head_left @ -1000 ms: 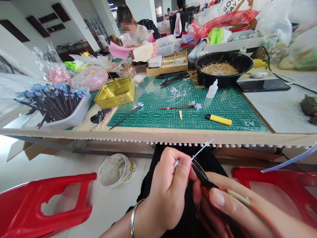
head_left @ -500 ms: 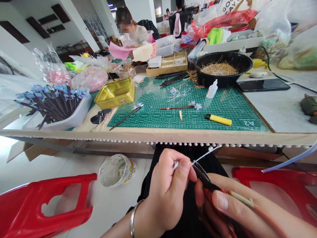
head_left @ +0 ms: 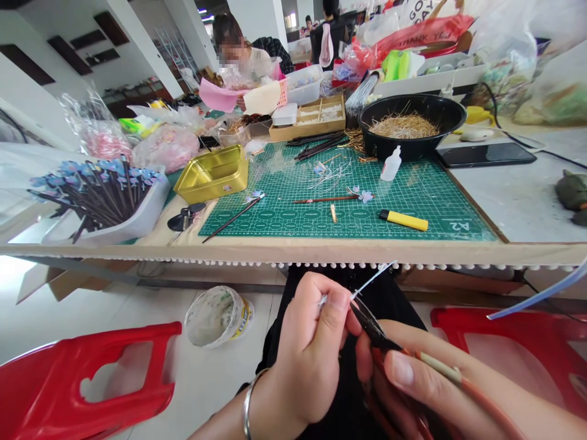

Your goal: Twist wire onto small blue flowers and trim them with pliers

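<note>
Thin silvery-white wire stem [head_left: 369, 280]: held below the table edge, over the lap. Left hand [head_left: 312, 348] pinches its near end between thumb and forefinger; right hand [head_left: 426, 379] is closed around red-handled pliers [head_left: 373, 327], whose dark tips meet the stem just beside the left thumb. Risks, as judged: a hard squeeze may kink or sever the stem; the tips work close to the thumb and may nip it; a loose pinch may drop the piece to the floor. Appearance: slender, pale, straight, far end angled up towards the green cutting mat [head_left: 413, 195], with a small tuft at the tip.
</note>
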The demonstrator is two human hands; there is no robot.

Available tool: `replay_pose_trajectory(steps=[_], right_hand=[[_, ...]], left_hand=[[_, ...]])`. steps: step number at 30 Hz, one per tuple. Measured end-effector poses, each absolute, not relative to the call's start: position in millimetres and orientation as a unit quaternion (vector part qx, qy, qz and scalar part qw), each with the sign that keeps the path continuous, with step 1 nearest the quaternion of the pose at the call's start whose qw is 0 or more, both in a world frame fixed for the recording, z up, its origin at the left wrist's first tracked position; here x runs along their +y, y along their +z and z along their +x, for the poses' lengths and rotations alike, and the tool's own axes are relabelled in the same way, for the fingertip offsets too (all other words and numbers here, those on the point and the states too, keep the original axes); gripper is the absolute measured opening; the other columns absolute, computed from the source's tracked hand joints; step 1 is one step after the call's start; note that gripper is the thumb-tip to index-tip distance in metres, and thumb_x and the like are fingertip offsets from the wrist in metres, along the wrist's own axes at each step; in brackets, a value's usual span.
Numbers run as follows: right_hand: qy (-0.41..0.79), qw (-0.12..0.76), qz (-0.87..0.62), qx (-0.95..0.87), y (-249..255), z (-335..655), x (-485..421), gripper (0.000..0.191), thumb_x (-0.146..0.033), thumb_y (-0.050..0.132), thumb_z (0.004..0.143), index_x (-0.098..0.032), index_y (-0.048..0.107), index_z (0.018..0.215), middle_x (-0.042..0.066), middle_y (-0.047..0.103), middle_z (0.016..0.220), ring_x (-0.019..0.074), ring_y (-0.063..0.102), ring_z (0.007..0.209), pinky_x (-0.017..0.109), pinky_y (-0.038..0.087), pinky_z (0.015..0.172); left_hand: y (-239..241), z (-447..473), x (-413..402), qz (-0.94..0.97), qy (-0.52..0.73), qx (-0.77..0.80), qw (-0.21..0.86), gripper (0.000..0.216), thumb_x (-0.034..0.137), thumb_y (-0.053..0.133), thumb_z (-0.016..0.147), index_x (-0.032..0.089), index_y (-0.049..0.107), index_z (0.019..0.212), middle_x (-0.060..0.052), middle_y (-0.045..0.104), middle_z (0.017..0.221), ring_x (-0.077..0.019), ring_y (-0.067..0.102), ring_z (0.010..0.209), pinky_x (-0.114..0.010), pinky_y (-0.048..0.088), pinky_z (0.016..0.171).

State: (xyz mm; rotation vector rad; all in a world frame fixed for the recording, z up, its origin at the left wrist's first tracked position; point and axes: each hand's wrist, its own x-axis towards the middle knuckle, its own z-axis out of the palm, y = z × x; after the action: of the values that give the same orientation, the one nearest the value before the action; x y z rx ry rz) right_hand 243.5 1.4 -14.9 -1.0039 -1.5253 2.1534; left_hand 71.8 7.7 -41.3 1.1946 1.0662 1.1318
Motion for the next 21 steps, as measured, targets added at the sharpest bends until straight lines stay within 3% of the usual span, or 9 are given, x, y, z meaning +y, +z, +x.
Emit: replay_pose_trajectory(steps=[7, 14, 21], right_hand=[[0.768, 0.194, -0.314, -0.524, -32, 241, 0, 0.048, -0.063, 0.037, 0.096, -0.017, 0.048, 0.089, -0.001, 0.049, 0.069, 0.0101, 0.044, 0.059, 0.021, 0.035, 0.052], [0.762, 0.179, -0.335, -0.524, -22, 241, 1, 0.046, -0.064, 0.040, 0.095, -0.019, 0.046, 0.087, 0.000, 0.049, 0.071, 0.0106, 0.043, 0.060, 0.022, 0.034, 0.053], [0.780, 0.206, -0.284, -0.518, -33, 244, 0, 0.045, -0.060, 0.037, 0.098, -0.017, 0.047, 0.091, -0.001, 0.050, 0.068, 0.0113, 0.046, 0.060, 0.022, 0.036, 0.053]], left_hand=[[-45, 68, 6, 0.625, 0.481, 0.418, 0.451, 0.010, 0.022, 0.039, 0.103, 0.025, 0.049, 0.101, 0.010, 0.052, 0.056, -0.0042, 0.053, 0.053, -0.015, 0.042, 0.057], [-50, 60, 7, 0.725, 0.460, 0.454, 0.240, 0.013, 0.016, 0.049, 0.096, 0.023, 0.051, 0.107, 0.002, 0.062, 0.086, -0.0074, 0.060, 0.076, -0.017, 0.046, 0.070], [-53, 58, 4, 0.736, 0.469, 0.437, 0.219, 0.016, 0.015, 0.050, 0.095, 0.022, 0.052, 0.109, 0.000, 0.062, 0.088, -0.0102, 0.062, 0.078, -0.022, 0.048, 0.074]])
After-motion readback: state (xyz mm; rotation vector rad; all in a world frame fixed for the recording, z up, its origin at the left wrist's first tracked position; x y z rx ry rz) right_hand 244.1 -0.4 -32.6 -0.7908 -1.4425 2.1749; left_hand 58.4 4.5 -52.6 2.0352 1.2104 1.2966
